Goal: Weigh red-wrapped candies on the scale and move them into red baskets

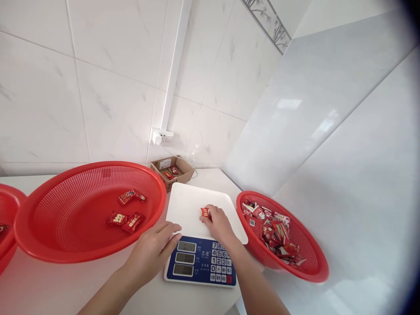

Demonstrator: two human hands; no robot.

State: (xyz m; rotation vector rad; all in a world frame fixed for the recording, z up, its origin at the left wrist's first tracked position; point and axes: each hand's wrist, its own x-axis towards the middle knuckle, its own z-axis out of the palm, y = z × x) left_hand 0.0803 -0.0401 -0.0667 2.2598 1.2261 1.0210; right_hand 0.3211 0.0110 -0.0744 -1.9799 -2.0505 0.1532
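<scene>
On the white weighing tray (187, 210) of a digital scale, my right hand (219, 222) has its thumb and fingers closed around a small red wrapped packet (204, 212). Part of the packet is hidden by the fingers. My left hand (154, 247) is at the tray's front left corner, fingers stretched out and thumb slightly apart, with nothing seen in it. Below the tray is the scale's blue panel (201, 262), which has displays at left and a keypad at right. My right forearm covers some of the keys.
Left of the scale stands a big red basket (95, 168) with a few wrapped packets (133, 223). Another red basket (13, 192) is cut off at far left. At right, a red basket (320, 269) holds many packets. A cardboard box (183, 175) sits behind, below a wall socket (163, 137).
</scene>
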